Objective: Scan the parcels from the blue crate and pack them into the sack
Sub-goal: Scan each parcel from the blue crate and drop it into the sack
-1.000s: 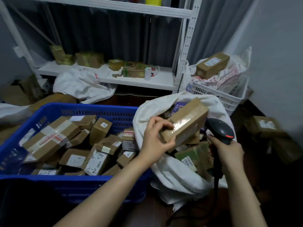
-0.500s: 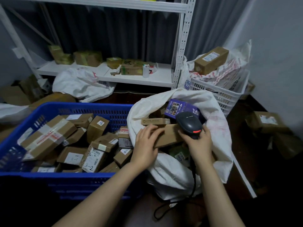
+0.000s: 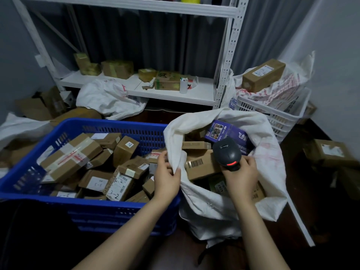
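While your left hand (image 3: pixel 168 175) pinches the near rim of the white sack (image 3: pixel 214 207), your right hand (image 3: pixel 240 175) is clenched round the handle of the black barcode scanner (image 3: pixel 226 151). Its head sits over the sack's contents with a red light showing.

In the sack lie a barcoded brown carton (image 3: pixel 202 166) just beside the scanner, a purple printed box (image 3: pixel 229 133) behind it, and more brown boxes partly hidden by the cloth.

The parcels awaiting a scan lie to the left of both hands, heaped in the blue crate (image 3: pixel 97 211) just beside the sack. The heap looks deep, so most of the task appears to remain.

Your left grip is nearer the crate and holds only cloth, so the next pick likely falls to it. Closest is a small brown box (image 3: pixel 149 187) by your left wrist. The large taped carton (image 3: pixel 70 158) lies further left, its long axis running diagonally across the crate.
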